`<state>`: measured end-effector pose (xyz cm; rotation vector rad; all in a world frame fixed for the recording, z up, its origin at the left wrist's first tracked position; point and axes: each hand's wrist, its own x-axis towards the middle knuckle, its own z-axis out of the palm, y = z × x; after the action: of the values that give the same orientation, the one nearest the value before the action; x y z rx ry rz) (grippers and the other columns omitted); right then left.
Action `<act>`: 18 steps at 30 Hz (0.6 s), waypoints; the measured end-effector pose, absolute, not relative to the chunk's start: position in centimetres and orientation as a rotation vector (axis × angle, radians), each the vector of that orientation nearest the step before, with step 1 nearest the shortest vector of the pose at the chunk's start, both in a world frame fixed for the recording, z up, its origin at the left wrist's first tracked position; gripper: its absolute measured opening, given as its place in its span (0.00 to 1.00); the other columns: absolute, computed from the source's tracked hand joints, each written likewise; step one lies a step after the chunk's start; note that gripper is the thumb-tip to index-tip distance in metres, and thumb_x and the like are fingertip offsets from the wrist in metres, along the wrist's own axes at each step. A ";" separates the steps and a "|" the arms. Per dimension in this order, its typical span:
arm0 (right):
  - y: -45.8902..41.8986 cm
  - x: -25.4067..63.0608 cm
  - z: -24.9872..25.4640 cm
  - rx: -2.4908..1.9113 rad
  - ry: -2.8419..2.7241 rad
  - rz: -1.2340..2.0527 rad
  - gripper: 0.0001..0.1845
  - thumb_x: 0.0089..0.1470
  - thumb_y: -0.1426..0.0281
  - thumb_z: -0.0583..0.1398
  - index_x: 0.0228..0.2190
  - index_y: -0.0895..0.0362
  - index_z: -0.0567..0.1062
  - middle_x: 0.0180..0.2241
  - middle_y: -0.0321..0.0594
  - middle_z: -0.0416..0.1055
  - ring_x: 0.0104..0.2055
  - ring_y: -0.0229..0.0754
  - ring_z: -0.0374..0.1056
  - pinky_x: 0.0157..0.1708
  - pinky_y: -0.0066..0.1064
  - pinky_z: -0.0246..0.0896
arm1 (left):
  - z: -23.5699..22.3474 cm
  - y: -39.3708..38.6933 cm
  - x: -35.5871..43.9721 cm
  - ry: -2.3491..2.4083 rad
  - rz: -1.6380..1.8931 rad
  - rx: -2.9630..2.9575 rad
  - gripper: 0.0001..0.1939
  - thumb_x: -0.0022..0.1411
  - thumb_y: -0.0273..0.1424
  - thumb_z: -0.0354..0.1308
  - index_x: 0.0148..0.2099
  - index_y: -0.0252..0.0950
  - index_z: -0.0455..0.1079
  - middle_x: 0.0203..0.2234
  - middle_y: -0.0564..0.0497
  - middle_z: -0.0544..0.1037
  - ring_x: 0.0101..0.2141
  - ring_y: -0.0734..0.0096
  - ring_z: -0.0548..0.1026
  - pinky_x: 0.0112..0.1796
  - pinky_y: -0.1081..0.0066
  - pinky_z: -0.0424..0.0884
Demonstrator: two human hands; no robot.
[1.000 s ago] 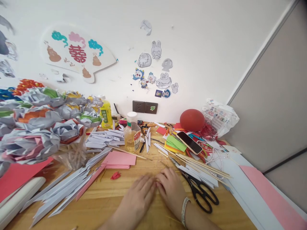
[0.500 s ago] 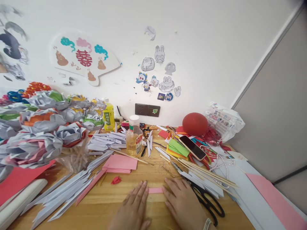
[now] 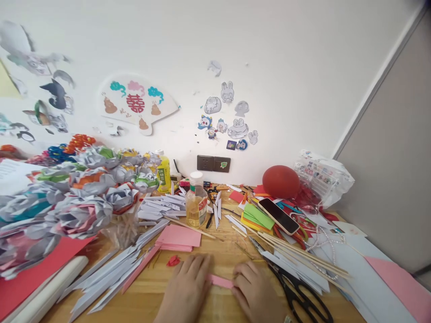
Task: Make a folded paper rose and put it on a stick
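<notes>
A narrow pink paper strip [image 3: 220, 281] lies low over the wooden table between my hands, tilted slightly down to the right. My left hand [image 3: 188, 287] is closed at its left end, fingers pressed together; the thumb is hidden. At the other end, my right hand [image 3: 254, 289] has curled fingers gripping the strip. Just beyond my left hand is a crumpled red scrap [image 3: 173, 260]. A stack of pink paper [image 3: 180, 237] sits farther back. Black-handled scissors [image 3: 299, 291] lie close to the right of my right hand.
Folded white paper strips [image 3: 111, 273] and paper flowers [image 3: 84, 211] crowd the left. A bottle of amber liquid [image 3: 196, 202] stands mid-table. On the right are wooden sticks [image 3: 310, 255], a phone [image 3: 279, 216], green paper [image 3: 257, 216] and a red balloon [image 3: 281, 181]. A wall [image 3: 286, 89] rises behind.
My hands were spread flat at the strip's ends; now their fingers have curled in on it. The strip has tilted. The camera view has shifted left and up.
</notes>
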<state>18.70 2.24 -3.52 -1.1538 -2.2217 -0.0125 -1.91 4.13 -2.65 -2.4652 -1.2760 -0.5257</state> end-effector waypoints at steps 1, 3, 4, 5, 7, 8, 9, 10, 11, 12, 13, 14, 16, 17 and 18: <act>2.4 18.8 -3.7 -1.128 -2.210 0.011 0.07 0.50 0.79 0.57 0.27 0.55 0.70 0.30 0.37 0.70 0.33 0.42 0.64 0.33 0.32 0.61 | -2.9 4.2 -1.9 -1.247 -0.592 -2.487 0.15 0.57 0.23 0.57 0.47 0.36 0.70 0.42 0.47 0.78 0.40 0.59 0.75 0.39 0.64 0.72; 2.8 18.9 -4.0 -1.098 -2.174 0.056 0.04 0.51 0.76 0.57 0.28 0.55 0.70 0.30 0.37 0.69 0.33 0.42 0.65 0.32 0.32 0.61 | -3.6 4.2 -1.7 -1.218 -0.703 -2.533 0.08 0.57 0.23 0.58 0.40 0.37 0.71 0.38 0.50 0.78 0.38 0.61 0.74 0.39 0.65 0.70; 2.9 19.0 -4.1 -1.085 -2.162 0.074 0.03 0.52 0.74 0.57 0.29 0.55 0.70 0.30 0.37 0.69 0.33 0.42 0.65 0.32 0.32 0.62 | -3.8 4.2 -1.6 -1.202 -0.749 -2.558 0.04 0.57 0.24 0.58 0.36 0.37 0.70 0.35 0.51 0.78 0.36 0.63 0.73 0.38 0.66 0.70; 3.1 19.1 -4.2 -1.071 -2.156 0.085 0.03 0.54 0.71 0.56 0.29 0.55 0.70 0.30 0.38 0.69 0.33 0.42 0.65 0.33 0.31 0.62 | -4.0 4.2 -1.4 -1.193 -0.790 -2.578 0.03 0.59 0.25 0.57 0.33 0.37 0.69 0.32 0.51 0.77 0.34 0.64 0.72 0.37 0.67 0.69; 3.2 19.1 -4.3 -1.033 -2.165 0.081 0.10 0.59 0.66 0.53 0.28 0.55 0.69 0.30 0.37 0.69 0.33 0.41 0.65 0.32 0.30 0.61 | -4.2 4.0 -1.2 -1.167 -0.872 -2.603 0.08 0.62 0.26 0.53 0.29 0.36 0.66 0.27 0.52 0.75 0.30 0.67 0.70 0.33 0.69 0.66; 3.2 19.1 -4.3 -1.004 -2.179 0.063 0.14 0.61 0.65 0.50 0.27 0.55 0.68 0.28 0.37 0.69 0.31 0.41 0.65 0.31 0.30 0.61 | -4.2 4.0 -1.1 -1.158 -0.908 -2.603 0.11 0.64 0.26 0.50 0.28 0.36 0.64 0.26 0.53 0.73 0.28 0.68 0.69 0.31 0.70 0.65; 3.2 19.1 -4.4 -0.978 -2.194 0.035 0.18 0.63 0.63 0.47 0.25 0.55 0.68 0.27 0.36 0.69 0.30 0.40 0.65 0.30 0.29 0.60 | -4.1 3.9 -1.0 -1.153 -0.939 -2.599 0.13 0.66 0.26 0.46 0.28 0.36 0.64 0.25 0.53 0.73 0.27 0.69 0.68 0.30 0.71 0.63; 3.2 19.1 -4.4 -0.962 -2.210 -0.001 0.21 0.64 0.63 0.44 0.24 0.55 0.67 0.25 0.36 0.69 0.28 0.40 0.65 0.28 0.29 0.59 | -4.1 3.9 -1.0 -1.151 -0.959 -2.598 0.15 0.67 0.27 0.44 0.27 0.36 0.63 0.24 0.53 0.72 0.26 0.69 0.67 0.29 0.71 0.62; 3.2 19.1 -4.4 -0.955 -2.226 -0.042 0.23 0.65 0.63 0.42 0.24 0.55 0.67 0.24 0.36 0.69 0.27 0.39 0.64 0.27 0.29 0.58 | -4.0 3.9 -0.9 -1.145 -0.968 -2.600 0.16 0.68 0.27 0.42 0.27 0.36 0.63 0.23 0.53 0.71 0.26 0.69 0.67 0.29 0.71 0.61; 3.2 19.0 -4.4 -0.954 -2.240 -0.086 0.24 0.65 0.64 0.40 0.24 0.55 0.67 0.23 0.36 0.69 0.26 0.39 0.64 0.26 0.29 0.57 | -4.0 3.9 -0.9 -1.129 -0.967 -2.608 0.17 0.68 0.29 0.42 0.27 0.36 0.63 0.23 0.53 0.71 0.25 0.70 0.66 0.28 0.71 0.60; 3.2 19.0 -4.5 -0.956 -2.249 -0.131 0.25 0.66 0.66 0.40 0.24 0.55 0.67 0.22 0.36 0.69 0.25 0.39 0.64 0.26 0.29 0.56 | -4.0 3.9 -0.8 -1.106 -0.955 -2.623 0.18 0.68 0.30 0.42 0.26 0.36 0.63 0.23 0.53 0.71 0.25 0.70 0.66 0.28 0.71 0.60; 3.2 18.9 -4.6 -0.961 -2.255 -0.175 0.25 0.66 0.66 0.39 0.23 0.55 0.68 0.21 0.36 0.69 0.24 0.39 0.64 0.25 0.29 0.56 | -3.9 3.8 -0.8 -1.075 -0.945 -2.637 0.18 0.68 0.31 0.42 0.26 0.36 0.62 0.22 0.53 0.71 0.25 0.71 0.66 0.28 0.72 0.59; 3.2 18.8 -4.8 -0.933 -2.261 -0.268 0.26 0.66 0.68 0.40 0.22 0.55 0.68 0.19 0.35 0.68 0.22 0.38 0.63 0.23 0.30 0.54 | -3.9 3.8 -0.7 -1.010 -0.935 -2.659 0.18 0.68 0.31 0.43 0.25 0.36 0.62 0.21 0.54 0.70 0.24 0.72 0.66 0.27 0.72 0.58; 3.1 18.8 -4.9 -0.909 -2.258 -0.311 0.26 0.66 0.68 0.40 0.21 0.55 0.68 0.18 0.35 0.68 0.21 0.38 0.62 0.23 0.30 0.54 | -3.9 3.7 -0.7 -0.982 -0.936 -2.671 0.19 0.69 0.30 0.43 0.25 0.36 0.62 0.21 0.54 0.70 0.23 0.72 0.65 0.27 0.72 0.58; 3.1 18.7 -4.9 -0.889 -2.253 -0.343 0.27 0.66 0.69 0.41 0.20 0.55 0.68 0.17 0.35 0.67 0.20 0.38 0.62 0.22 0.30 0.53 | -3.8 3.6 -0.7 -0.960 -0.942 -2.684 0.19 0.69 0.30 0.42 0.25 0.36 0.63 0.20 0.54 0.70 0.23 0.73 0.65 0.27 0.72 0.58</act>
<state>18.73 3.09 -4.92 -0.8888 -2.2534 -0.3432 -0.66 3.60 -3.79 -2.6842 -0.9596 -0.9425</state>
